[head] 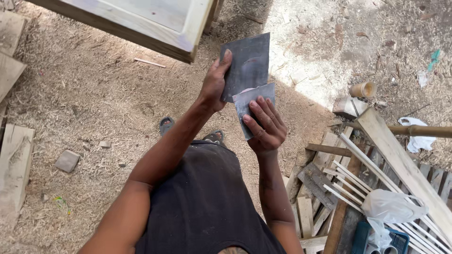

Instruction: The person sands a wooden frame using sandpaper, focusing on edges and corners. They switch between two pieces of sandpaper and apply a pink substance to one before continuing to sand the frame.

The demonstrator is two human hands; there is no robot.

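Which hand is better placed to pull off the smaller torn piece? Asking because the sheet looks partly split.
Probably the right hand: its fingers already lie on the small piece, while the left hand grips the big sheet.

A white plastic bag (pixel 393 207) lies low and well to the right of the right hand (pixel 266 124), crumpled and translucent, slumped across thin white sticks (pixel 358 181). Just below the bag sits a blue crate (pixel 400 240), open-meshed, cut by the frame's bottom edge. Up and right of that hand, a short tan cardboard tube (pixel 362 89) lies on its side in the sawdust, open end showing. No labels, signs or screens anywhere in view.
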